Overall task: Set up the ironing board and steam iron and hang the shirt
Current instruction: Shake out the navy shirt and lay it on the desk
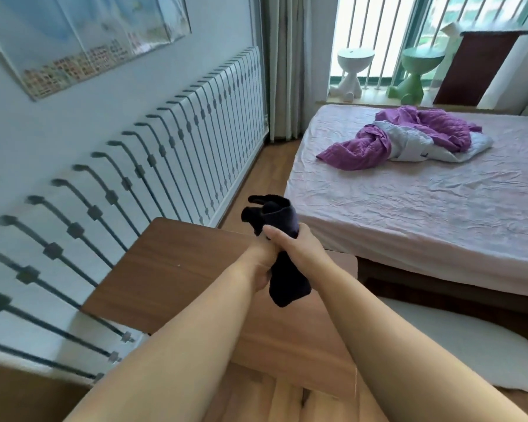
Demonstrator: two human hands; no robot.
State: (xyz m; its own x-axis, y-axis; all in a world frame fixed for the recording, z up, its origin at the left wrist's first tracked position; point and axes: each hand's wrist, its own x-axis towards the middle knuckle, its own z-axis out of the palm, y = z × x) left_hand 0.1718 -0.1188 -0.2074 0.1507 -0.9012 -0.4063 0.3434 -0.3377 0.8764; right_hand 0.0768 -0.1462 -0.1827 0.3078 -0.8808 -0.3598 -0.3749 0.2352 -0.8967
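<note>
Both hands, the right hand point(290, 243) and the left hand point(261, 271), are closed around a bunched black cloth garment point(279, 248) above the brown wooden surface point(165, 269); a loosened grip could drop it to the floor.

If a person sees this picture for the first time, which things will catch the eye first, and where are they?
In the centre, the right hand and left hand grip a dark bunched cloth above a brown wooden table. To the right, a crumpled purple and white blanket lies on the pink bed. A long white radiator runs along the left wall.
</note>
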